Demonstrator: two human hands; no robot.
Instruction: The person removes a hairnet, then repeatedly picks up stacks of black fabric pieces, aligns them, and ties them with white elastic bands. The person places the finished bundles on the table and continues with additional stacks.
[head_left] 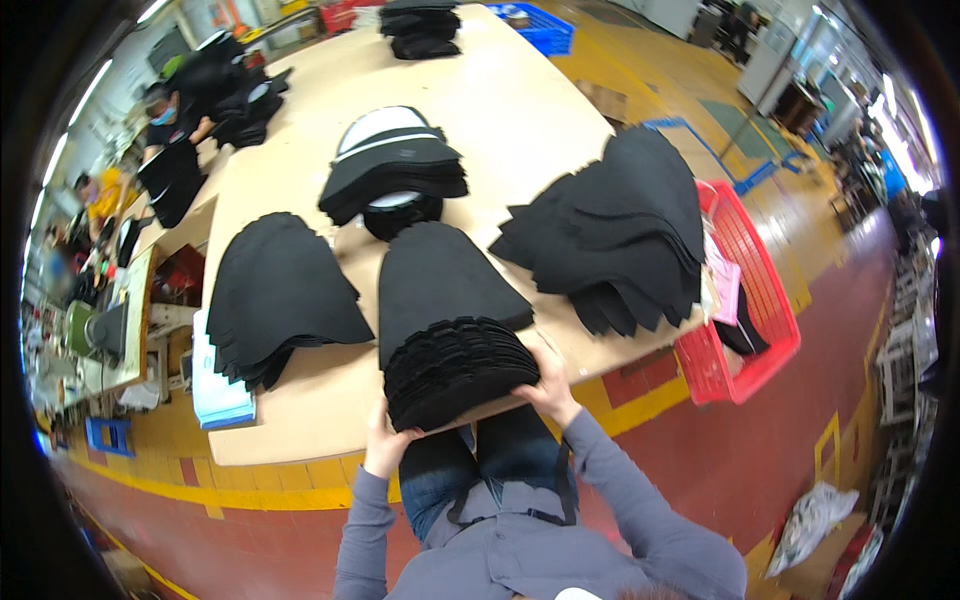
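Nearest to me I see grey sleeves and blue jeans at the lower edge, the person's lap partly tucked under the tabletop point(330, 420). Both hands grip a thick stack of black fabric pieces point(450, 335) that lies at the near edge of the tabletop, overhanging it slightly. The left hand point(381, 440) holds the stack's lower left corner; its fingers are tucked under the pile, so I cannot tell how they are set. The right hand point(550, 385) clasps the lower right corner, with fingers curled around the edge and pressed against the layers.

Just left of that stack sits a second pile of black pieces point(275, 295), and beneath its near side some pale blue sheets point(215, 385) stick out over the tabletop edge. To the right a wider, fanned heap of black pieces point(625, 230) covers the corner of the tabletop, touching a red plastic basket point(745, 300) whose contents are hard to make out.

Further back is a stack of black and white cap parts point(392, 165), then another dark pile point(420, 30) near the far end, with a blue crate point(540, 28) behind it. At the far left, other people work by more dark stacks, too small and bent by the lens to read.
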